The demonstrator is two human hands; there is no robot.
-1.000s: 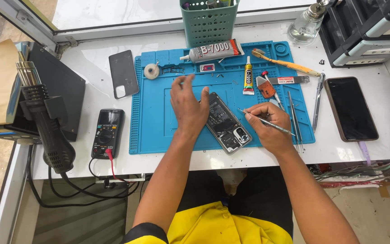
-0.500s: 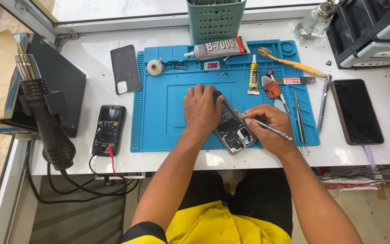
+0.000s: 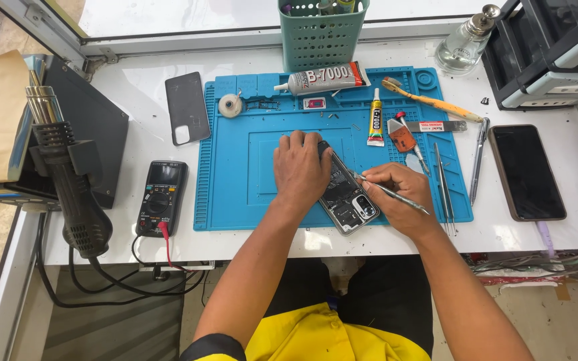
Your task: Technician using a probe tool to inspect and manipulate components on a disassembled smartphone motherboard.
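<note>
Left hand [image 3: 300, 170] presses flat on the opened phone [image 3: 346, 194] while right hand [image 3: 396, 197] pinches tweezers [image 3: 389, 192], apparently probing inside; keep the tip light.

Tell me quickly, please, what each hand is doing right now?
Left hand: open, pressed flat on the opened phone.
Right hand: closed, holding thin metal tweezers with the tip at the phone.
</note>
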